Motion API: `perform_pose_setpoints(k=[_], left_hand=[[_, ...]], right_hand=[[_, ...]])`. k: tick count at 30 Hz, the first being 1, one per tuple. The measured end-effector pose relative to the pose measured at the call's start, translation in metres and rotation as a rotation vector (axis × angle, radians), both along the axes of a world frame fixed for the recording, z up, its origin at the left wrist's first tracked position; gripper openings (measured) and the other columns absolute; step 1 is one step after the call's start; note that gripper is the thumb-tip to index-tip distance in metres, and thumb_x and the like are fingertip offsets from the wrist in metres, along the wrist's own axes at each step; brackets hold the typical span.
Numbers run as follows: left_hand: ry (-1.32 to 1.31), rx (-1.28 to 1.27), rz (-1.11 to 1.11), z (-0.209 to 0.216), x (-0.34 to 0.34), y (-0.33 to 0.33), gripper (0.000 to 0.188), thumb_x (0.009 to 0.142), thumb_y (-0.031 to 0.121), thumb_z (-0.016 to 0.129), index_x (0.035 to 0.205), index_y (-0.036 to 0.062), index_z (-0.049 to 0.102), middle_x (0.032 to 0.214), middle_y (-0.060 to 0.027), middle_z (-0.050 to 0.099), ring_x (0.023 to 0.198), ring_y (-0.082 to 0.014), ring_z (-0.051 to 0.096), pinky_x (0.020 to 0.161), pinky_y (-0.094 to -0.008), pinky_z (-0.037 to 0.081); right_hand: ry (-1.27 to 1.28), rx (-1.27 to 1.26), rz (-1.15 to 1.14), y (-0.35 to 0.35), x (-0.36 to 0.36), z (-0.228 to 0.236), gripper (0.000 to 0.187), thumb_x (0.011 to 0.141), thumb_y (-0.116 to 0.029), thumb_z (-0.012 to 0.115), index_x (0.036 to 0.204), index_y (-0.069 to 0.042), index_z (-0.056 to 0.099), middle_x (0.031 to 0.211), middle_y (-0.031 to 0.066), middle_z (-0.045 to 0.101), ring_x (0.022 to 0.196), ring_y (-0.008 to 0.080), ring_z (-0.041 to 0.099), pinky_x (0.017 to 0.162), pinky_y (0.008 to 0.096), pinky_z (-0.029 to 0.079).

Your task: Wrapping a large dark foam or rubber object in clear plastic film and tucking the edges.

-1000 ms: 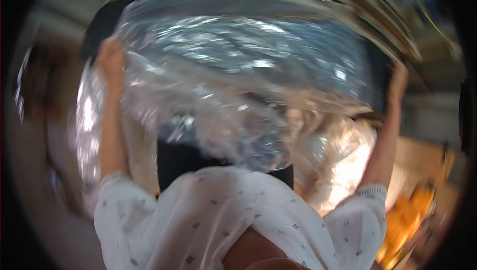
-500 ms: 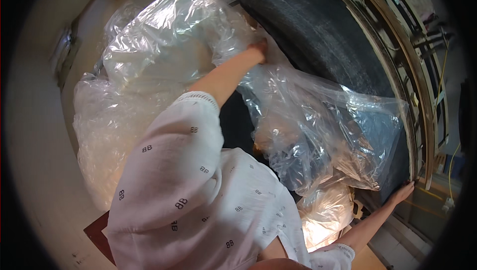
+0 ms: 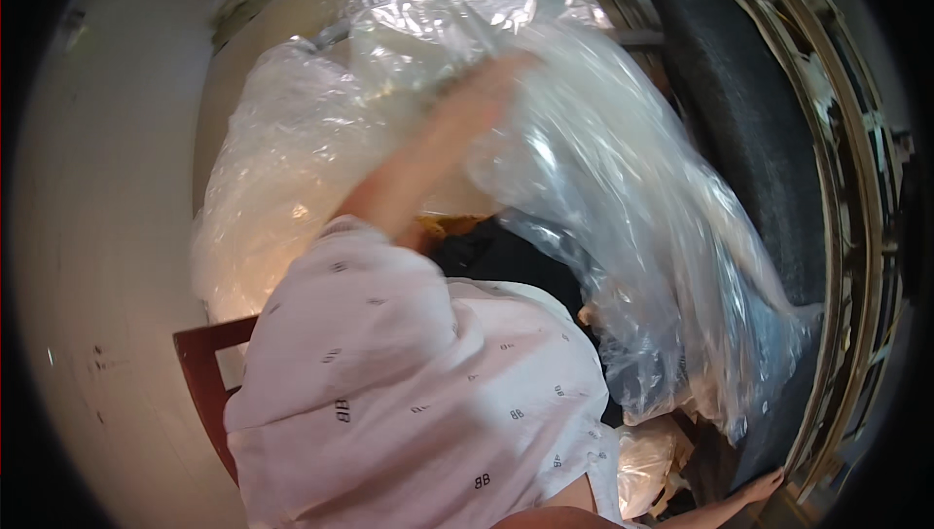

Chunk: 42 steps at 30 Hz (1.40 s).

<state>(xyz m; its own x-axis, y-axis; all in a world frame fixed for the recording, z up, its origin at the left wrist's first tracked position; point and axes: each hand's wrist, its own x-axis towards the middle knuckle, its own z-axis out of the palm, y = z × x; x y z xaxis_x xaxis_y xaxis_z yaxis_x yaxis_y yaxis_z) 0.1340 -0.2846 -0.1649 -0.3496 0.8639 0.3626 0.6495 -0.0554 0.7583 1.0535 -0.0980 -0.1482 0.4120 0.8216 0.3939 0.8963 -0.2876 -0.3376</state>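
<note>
From here I can't tell either hand's grip: the left hand (image 3: 501,72) blurs, farther left of the dark cloth (image 3: 749,101) than before; the right hand (image 3: 764,484) is at its near end. Clear film (image 3: 593,159) overlaps its near part, a gap opening farther up.

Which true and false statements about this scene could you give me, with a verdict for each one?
1. The left hand looks blurred against clear plastic sheeting. True.
2. A reddish-brown chair back shows beside the person's left. True.
3. The right hand is on the chair back. False: it is at the lower right, by the edge of the dark grey fabric.
4. The shirt is plain black. False: it is white with small dark marks.
</note>
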Motion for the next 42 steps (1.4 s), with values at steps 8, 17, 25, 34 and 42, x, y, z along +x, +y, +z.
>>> perform_pose_setpoints(k=[8,17,25,34,42], left_hand=[[0.123,0.071,1.202,0.117,-0.276,-0.539,0.048,0.080,0.020,0.055,0.124,0.0041,0.048,0.114,-0.0113,0.058,0.107,-0.0236,0.054,0.094,-0.0367,0.041],[0.645,-0.057,1.250,0.184,-0.425,-0.472,0.060,0.081,0.033,0.060,0.126,-0.0029,0.045,0.126,-0.0158,0.050,0.114,-0.0250,0.049,0.097,-0.0336,0.037],[0.259,-0.596,-0.330,0.007,-0.017,0.104,0.094,0.070,0.057,0.066,0.137,0.0023,0.029,0.144,-0.0123,0.026,0.130,-0.0271,0.030,0.108,-0.0328,0.025],[-0.256,-1.126,-0.500,-0.159,0.041,0.148,0.079,0.072,0.061,0.060,0.118,-0.0029,0.053,0.127,-0.0224,0.047,0.119,-0.0324,0.044,0.100,-0.0366,0.034],[0.061,-0.746,0.148,-0.001,-0.186,-0.145,0.038,0.088,0.023,0.048,0.120,0.0013,0.050,0.121,-0.0174,0.051,0.113,-0.0293,0.047,0.097,-0.0397,0.037]], right_hand=[[-0.165,-0.006,0.018,0.013,-0.024,0.008,0.053,0.092,-0.046,0.040,0.119,-0.003,0.055,0.120,0.0168,0.054,0.109,0.0335,0.051,0.091,0.0399,0.040],[-0.027,-0.083,0.135,-0.009,-0.005,-0.047,0.050,0.091,-0.044,0.043,0.113,-0.001,0.057,0.110,0.0176,0.059,0.099,0.0314,0.055,0.086,0.0391,0.041],[-0.157,-0.042,0.183,-0.033,-0.043,0.007,0.050,0.088,-0.039,0.054,0.104,0.008,0.057,0.100,0.0206,0.060,0.091,0.0309,0.057,0.082,0.0381,0.043],[-0.153,-0.038,0.124,-0.054,-0.047,0.003,0.043,0.089,-0.035,0.055,0.102,0.006,0.061,0.098,0.0196,0.063,0.089,0.0300,0.060,0.079,0.0373,0.046],[-0.121,-0.076,0.243,-0.050,-0.013,0.003,0.041,0.090,-0.030,0.054,0.105,0.007,0.059,0.100,0.0184,0.062,0.091,0.0258,0.059,0.082,0.0333,0.044]])
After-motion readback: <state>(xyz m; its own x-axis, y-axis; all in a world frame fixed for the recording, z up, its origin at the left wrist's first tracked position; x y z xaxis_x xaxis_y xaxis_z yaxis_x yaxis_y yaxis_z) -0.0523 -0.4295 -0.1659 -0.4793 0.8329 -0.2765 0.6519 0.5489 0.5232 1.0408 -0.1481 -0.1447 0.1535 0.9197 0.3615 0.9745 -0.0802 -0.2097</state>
